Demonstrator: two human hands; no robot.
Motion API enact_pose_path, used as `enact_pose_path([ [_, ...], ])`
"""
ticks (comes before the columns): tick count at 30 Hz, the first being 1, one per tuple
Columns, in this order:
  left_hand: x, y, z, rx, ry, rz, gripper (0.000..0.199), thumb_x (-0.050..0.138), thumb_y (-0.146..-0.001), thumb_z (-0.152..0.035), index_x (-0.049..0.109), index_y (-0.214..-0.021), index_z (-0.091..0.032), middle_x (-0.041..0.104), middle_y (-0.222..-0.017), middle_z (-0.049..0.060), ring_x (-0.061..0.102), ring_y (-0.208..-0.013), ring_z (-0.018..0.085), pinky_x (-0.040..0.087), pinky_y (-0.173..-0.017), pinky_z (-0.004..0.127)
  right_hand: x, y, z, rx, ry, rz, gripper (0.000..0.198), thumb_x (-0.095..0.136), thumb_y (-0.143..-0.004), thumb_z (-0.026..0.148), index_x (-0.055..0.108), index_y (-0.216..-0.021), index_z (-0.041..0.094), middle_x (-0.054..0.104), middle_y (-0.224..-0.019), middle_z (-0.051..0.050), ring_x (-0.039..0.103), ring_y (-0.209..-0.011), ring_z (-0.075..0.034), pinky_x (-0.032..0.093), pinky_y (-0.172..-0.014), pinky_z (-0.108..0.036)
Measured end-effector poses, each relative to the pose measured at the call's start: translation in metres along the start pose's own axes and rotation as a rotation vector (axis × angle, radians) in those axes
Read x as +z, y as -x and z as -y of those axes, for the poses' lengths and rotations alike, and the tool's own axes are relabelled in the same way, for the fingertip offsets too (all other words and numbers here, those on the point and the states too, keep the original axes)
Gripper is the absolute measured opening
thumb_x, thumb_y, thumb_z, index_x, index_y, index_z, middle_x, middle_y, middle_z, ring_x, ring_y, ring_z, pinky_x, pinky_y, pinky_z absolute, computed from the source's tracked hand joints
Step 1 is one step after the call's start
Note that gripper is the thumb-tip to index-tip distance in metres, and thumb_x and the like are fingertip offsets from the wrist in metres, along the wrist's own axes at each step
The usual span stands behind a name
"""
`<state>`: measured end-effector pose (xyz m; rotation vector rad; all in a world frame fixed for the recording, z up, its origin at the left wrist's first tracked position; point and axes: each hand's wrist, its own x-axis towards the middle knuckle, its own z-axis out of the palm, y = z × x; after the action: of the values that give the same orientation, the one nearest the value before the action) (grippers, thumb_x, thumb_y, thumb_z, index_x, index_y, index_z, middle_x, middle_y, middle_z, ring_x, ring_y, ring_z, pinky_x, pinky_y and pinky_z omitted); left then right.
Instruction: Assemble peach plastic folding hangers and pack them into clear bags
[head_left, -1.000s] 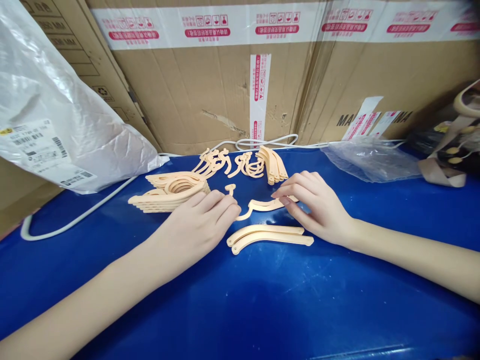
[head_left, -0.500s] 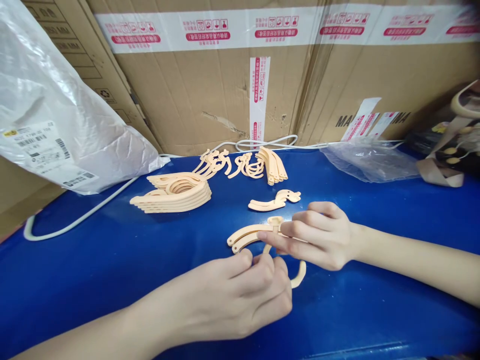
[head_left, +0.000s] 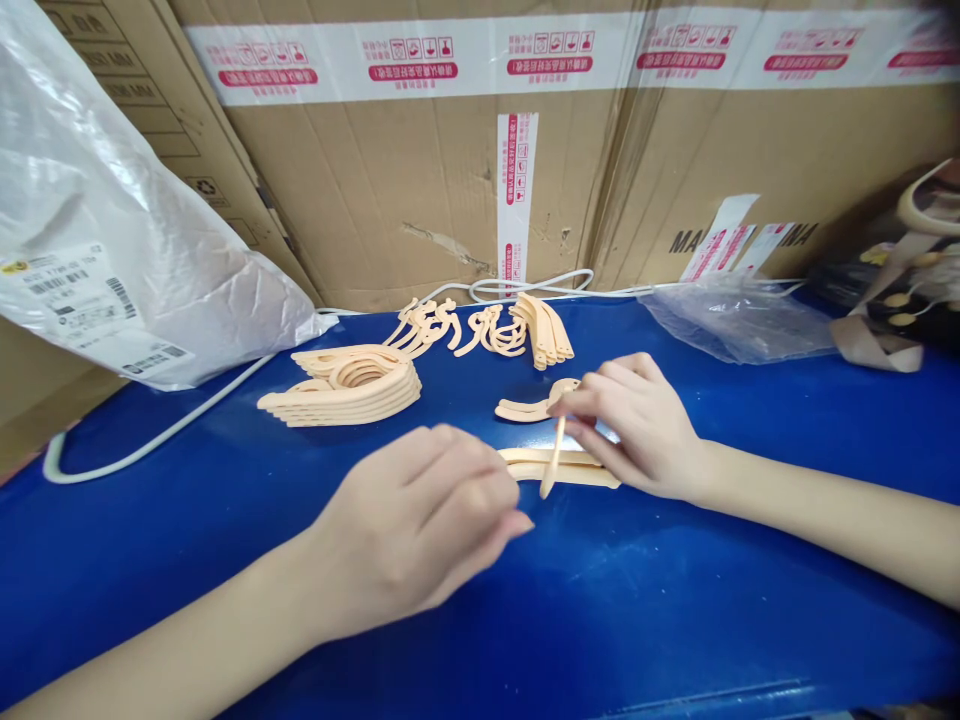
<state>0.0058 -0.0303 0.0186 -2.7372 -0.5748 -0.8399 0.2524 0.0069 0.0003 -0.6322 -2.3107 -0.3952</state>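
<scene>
My right hand point(head_left: 630, 430) pinches a beige plastic hanger hook point(head_left: 553, 465), seen nearly edge-on and hanging down from the fingertips. Under it, two curved beige hanger arms point(head_left: 577, 468) lie side by side on the blue table point(head_left: 675, 610). My left hand point(head_left: 427, 510) is closed just left of the hook, its knuckles covering the left ends of the arms; whatever its fingertips hold is hidden. Behind my right fingers lies another small set of hanger parts point(head_left: 521, 410), partly covered.
A stack of folding hangers point(head_left: 345, 390) sits to the left. Loose hooks point(head_left: 427, 325) and a pile of hanger arms point(head_left: 547, 335) lie at the back, before cardboard boxes point(head_left: 375, 190). Around them are a white cable point(head_left: 150, 440), a silvery bag point(head_left: 127, 220) and clear plastic point(head_left: 735, 320).
The curved hook has come up off the table into my right fingers. My left hand has moved left and slightly up, and my right hand has risen a little.
</scene>
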Motion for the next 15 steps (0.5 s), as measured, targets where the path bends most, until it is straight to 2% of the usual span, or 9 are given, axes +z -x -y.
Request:
enact_pose_path([
  [3, 0.002, -0.001, 0.010, -0.106, -0.005, 0.118, 0.017, 0.053, -0.095, -0.025, 0.050, -0.079, -0.018, 0.056, -0.074, 0.001, 0.046, -0.070, 0.016, 0.040, -0.066, 0.030, 0.004, 0.002, -0.006, 0.271, -0.205, 0.005, 0.008, 0.044, -0.097, 0.020, 0.052, -0.096, 0.021, 0.067, -0.084, -0.002, 0.057, -0.071, -0.015, 0.038, -0.070, -0.033],
  [5, 0.005, -0.001, 0.015, -0.148, 0.031, 0.213, 0.022, 0.052, -0.096, -0.029, 0.049, -0.076, -0.018, 0.054, -0.074, 0.001, 0.044, -0.071, 0.017, 0.037, -0.065, 0.031, 0.007, 0.002, -0.010, 0.437, -0.322, 0.011, 0.008, 0.045, -0.098, 0.026, 0.051, -0.095, 0.021, 0.066, -0.082, -0.002, 0.058, -0.071, -0.015, 0.041, -0.067, -0.031],
  [7, 0.009, 0.000, 0.018, -0.175, 0.099, 0.286, 0.023, 0.052, -0.095, -0.032, 0.050, -0.076, -0.018, 0.053, -0.076, 0.001, 0.044, -0.074, 0.018, 0.036, -0.064, 0.030, 0.008, 0.002, -0.012, 0.540, -0.429, 0.018, 0.012, 0.046, -0.098, 0.032, 0.050, -0.092, 0.022, 0.063, -0.078, -0.001, 0.057, -0.070, -0.015, 0.041, -0.061, -0.028],
  [9, 0.012, 0.000, 0.019, -0.184, 0.149, 0.325, 0.023, 0.052, -0.095, -0.032, 0.050, -0.077, -0.018, 0.053, -0.078, 0.002, 0.043, -0.075, 0.018, 0.035, -0.064, 0.030, 0.008, 0.001, -0.012, 0.572, -0.490, 0.027, 0.015, 0.046, -0.098, 0.034, 0.049, -0.090, 0.022, 0.061, -0.075, 0.000, 0.057, -0.069, -0.015, 0.041, -0.059, -0.026],
  [15, 0.013, 0.000, 0.017, -0.149, 0.152, 0.383, 0.023, 0.050, -0.095, -0.032, 0.050, -0.077, -0.018, 0.052, -0.081, 0.003, 0.043, -0.075, 0.019, 0.035, -0.065, 0.031, 0.008, 0.001, -0.012, 0.539, -0.479, 0.051, 0.014, 0.047, -0.097, 0.033, 0.049, -0.090, 0.022, 0.060, -0.072, 0.001, 0.057, -0.066, -0.013, 0.040, -0.057, -0.026],
])
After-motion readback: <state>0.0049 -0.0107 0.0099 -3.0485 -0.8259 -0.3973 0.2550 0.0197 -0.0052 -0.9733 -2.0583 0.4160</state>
